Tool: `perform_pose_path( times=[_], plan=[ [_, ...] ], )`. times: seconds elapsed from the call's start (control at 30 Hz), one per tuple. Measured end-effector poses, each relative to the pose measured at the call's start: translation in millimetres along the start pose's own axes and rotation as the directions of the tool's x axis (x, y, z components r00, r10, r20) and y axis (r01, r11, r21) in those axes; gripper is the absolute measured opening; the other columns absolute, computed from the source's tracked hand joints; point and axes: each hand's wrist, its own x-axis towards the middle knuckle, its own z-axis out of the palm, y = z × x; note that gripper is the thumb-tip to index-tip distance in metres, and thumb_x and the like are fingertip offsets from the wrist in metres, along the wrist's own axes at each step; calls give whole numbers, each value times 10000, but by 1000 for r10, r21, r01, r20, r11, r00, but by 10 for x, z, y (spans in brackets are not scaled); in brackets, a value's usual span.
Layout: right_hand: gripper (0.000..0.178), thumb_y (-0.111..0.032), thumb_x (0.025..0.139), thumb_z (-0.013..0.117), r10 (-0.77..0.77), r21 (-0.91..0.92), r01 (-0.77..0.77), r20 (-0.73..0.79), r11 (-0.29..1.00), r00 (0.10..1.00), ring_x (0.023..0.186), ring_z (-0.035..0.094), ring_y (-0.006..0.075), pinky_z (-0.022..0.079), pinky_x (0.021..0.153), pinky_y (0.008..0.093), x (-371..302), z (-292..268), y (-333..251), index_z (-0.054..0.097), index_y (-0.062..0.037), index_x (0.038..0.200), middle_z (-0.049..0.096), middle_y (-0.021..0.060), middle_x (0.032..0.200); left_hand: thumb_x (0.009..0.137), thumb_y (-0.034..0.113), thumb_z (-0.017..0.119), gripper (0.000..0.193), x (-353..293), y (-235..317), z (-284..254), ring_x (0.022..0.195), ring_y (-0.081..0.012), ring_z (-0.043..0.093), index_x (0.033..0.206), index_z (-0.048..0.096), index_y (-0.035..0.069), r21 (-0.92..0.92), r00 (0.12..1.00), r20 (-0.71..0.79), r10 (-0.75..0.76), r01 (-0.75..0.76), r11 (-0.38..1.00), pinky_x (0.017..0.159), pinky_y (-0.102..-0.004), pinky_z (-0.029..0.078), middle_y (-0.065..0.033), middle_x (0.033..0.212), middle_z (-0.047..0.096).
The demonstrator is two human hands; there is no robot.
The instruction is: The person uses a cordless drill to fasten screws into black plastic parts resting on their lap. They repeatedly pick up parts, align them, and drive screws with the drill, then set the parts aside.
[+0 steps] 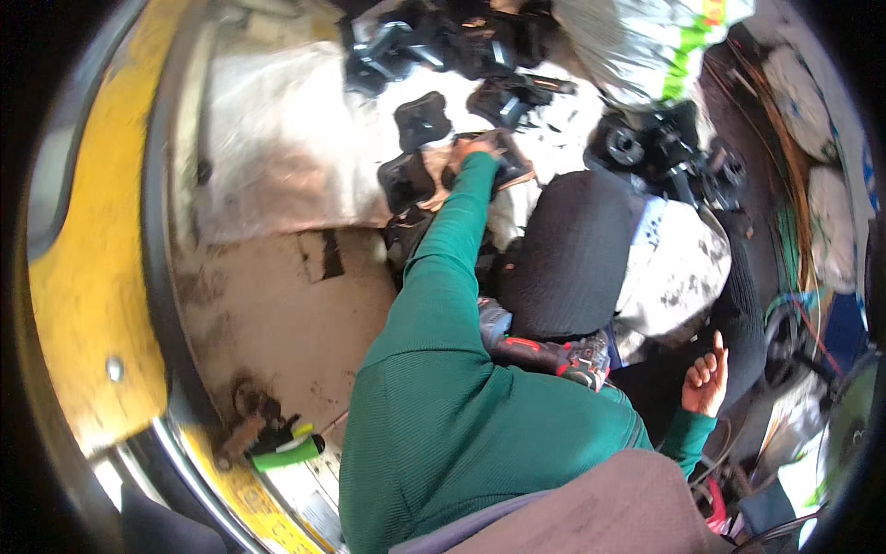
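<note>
My left arm, in a green sleeve, stretches forward to a cluster of black parts. At its end, my left hand (pixel 472 150) is closed at the edge of a dark four-cornered part (pixel 510 162); blur hides the exact finger placement. Similar black parts (pixel 422 121) lie just left of and beyond it, one (pixel 406 181) close to my wrist. My right hand (pixel 706 380) is held low on the right, beside my dark trouser leg. Its index finger points out, the others bend loosely, and nothing shows in it. A red and black cordless power tool (pixel 554 356) rests across my lap.
More black parts pile up at the back (pixel 406 46) and right (pixel 660 148), near a white plastic bag (pixel 646 46). A silvery sheet (pixel 277 138) lies left. A stained white cloth (pixel 678 263) sits between my legs. Yellow metal framing (pixel 101 231) borders the left; wires (pixel 784 157) hang right.
</note>
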Motion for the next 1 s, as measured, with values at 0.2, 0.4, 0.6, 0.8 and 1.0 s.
perform_pose_path(
  times=[0.2,0.4,0.6,0.8,1.0],
  plan=[
    [599,-148,873,517,-84,-2,87,267,996,960,672,420,53,400,537,168,73,-328,112,263,-44,1406,490,-20,898,675,402,734,335,-527,1226,-2125,859,-279,559,745,704,76,-395,585,-797,148,-692,604,779,-373,473,-108,875,606],
    [537,-125,880,547,-153,-75,155,32,985,988,774,468,63,374,603,184,181,-500,121,322,-19,1356,508,81,1278,708,394,701,287,-2167,2399,-2762,914,-250,553,829,712,134,-351,540,-568,621,-841,411,816,-364,473,-68,977,532],
    [370,-127,874,590,-242,169,214,168,962,955,741,536,51,416,573,182,-47,-596,82,472,-35,1213,597,58,1068,718,392,684,269,-2690,3175,-1633,946,-297,516,858,703,163,-218,480,-193,856,-872,439,837,-436,447,-58,1017,490],
    [428,-153,872,568,-236,107,222,141,969,961,776,528,54,436,622,181,-270,-466,81,473,-30,1272,605,11,1012,723,351,694,275,-2821,3254,-1495,975,-288,525,878,698,123,-190,427,-167,889,-898,396,857,-420,448,-86,1020,524],
    [198,-173,875,545,-315,423,211,192,881,930,678,511,90,434,606,246,-583,-752,-98,600,-36,1007,573,11,810,778,299,677,411,-2976,2802,-2014,943,-294,569,1109,596,70,-372,319,-314,894,-908,194,822,-363,454,-146,1020,596]
  ],
)
